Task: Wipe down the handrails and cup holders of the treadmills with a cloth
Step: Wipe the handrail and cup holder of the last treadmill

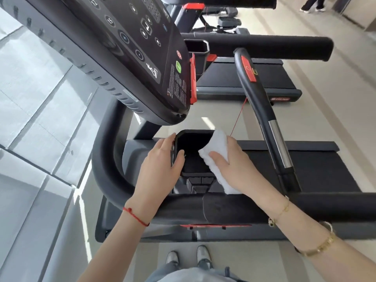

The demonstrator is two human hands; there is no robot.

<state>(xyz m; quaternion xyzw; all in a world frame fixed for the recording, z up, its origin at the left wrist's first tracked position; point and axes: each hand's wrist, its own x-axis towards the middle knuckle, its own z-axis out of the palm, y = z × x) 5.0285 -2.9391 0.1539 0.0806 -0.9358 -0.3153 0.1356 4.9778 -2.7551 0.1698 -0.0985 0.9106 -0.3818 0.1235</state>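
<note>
A black square cup holder (193, 145) hangs below the treadmill console, at the centre of the head view. My left hand (160, 159) grips its left wall, thumb inside the rim. My right hand (234, 159) presses a folded white cloth (215, 147) against the holder's right rim and wall. The black side handrail (223, 206) runs across just under both wrists. A curved front handrail (262, 112) with a red pad and a chrome section rises to the right of the cloth.
The tilted console (130, 49) overhangs the holder from the upper left. A red safety cord (239, 117) hangs beside the cloth. A second treadmill with its own cup holder (197, 46) and padded handrail (270, 47) stands beyond. A window wall lies left; another person's legs (313, 5) far right.
</note>
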